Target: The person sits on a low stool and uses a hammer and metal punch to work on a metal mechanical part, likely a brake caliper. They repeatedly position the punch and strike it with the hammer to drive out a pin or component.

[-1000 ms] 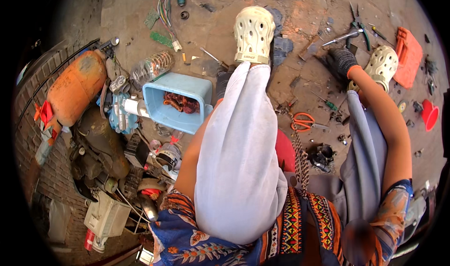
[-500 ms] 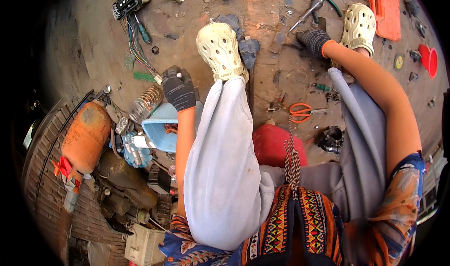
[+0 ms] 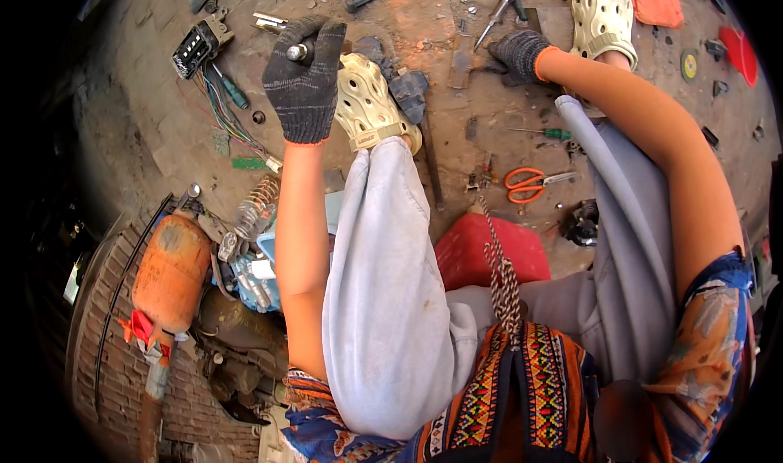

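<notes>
My left hand, in a dark knit glove, is raised beside my left shoe. It is closed round a metal rod, whose shiny rounded end pokes out of the fist; the rest is hidden. My right hand, in a matching glove, is low at the ground by my right shoe. Its fingers are bent together over a small dark piece that I cannot make out. A pointed metal tool lies just beyond that hand, and a flat rusty metal piece is to its left.
On the left lie a wired instrument unit, a green-handled screwdriver, a coil spring and an orange cylinder. Between my legs are a red seat and orange scissors. At right is a red funnel.
My left hand has risen from near the ground and moved farther away, with the rod's end still showing. My right hand stays low at the ground. The whole view has shifted a little.
</notes>
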Demonstrator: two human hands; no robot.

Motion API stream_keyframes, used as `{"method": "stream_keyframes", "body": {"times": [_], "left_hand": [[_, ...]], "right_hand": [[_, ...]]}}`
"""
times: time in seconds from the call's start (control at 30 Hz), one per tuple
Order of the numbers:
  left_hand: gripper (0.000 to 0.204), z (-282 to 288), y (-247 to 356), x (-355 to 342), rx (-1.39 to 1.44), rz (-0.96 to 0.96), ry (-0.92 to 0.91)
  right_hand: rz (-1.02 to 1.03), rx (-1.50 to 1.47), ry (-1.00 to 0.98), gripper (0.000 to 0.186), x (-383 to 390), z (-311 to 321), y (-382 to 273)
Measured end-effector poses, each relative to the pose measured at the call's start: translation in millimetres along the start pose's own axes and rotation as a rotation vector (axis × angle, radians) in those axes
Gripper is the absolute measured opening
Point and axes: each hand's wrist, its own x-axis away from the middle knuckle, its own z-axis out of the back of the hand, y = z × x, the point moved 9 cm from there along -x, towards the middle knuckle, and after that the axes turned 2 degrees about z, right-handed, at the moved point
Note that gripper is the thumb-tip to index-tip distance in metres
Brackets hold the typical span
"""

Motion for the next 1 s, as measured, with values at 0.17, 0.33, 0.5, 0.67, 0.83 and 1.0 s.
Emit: {"method": "stream_keyframes", "body": {"times": [0.17, 0.33, 0.5, 0.67, 0.83, 1.0], "left_hand": [[0.017, -8, -20, -7, 0.048, 0.103, -0.034], [0.011, -20, -21, -6, 0.056, 0.102, -0.075], [0.011, -24, -22, 2, -0.082, 0.029, -0.045], [0.013, -16, -10, -3, -0.071, -0.057, -0.052], [0.013, -16, -21, -11, 0.027, 0.030, -0.051], [0.013, -18, -19, -9, -0.001, 0.045, -0.095]], "right_hand": [[-0.014, -0.008, -0.061, 0.043, 0, -4, 2], [0.007, 0.065, -0.069, 0.042, -2, -7, 0], [0.048, 0.058, -0.179, 0.047, 5, -10, -15], [0.122, -0.224, -0.171, 0.048, 13, -15, -40], [0.071, -0.841, 0.039, 0.045, -2, -36, -58], [-0.202, -1.318, -0.033, 0.042, 17, -19, -47]]}}
